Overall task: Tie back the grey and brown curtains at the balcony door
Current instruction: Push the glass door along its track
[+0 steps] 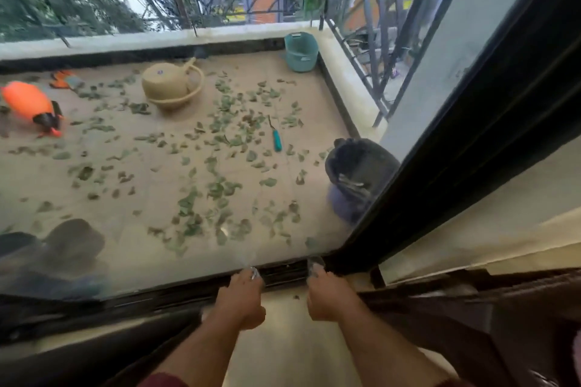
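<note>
A sheer grey curtain hangs in front of me and hazes the balcony floor behind it. My left hand and my right hand reach forward side by side near the door's bottom track. Each has its fingers curled and pinches a fold of the sheer fabric at its lower edge. Dark brown curtain fabric bunches at the lower right beside my right forearm. More dark fabric lies along the lower left.
The black door frame slants up on the right. On the leaf-strewn balcony floor are a beige watering can, a teal basket, an orange sprayer, a teal-handled tool, a dark pot and dark slippers.
</note>
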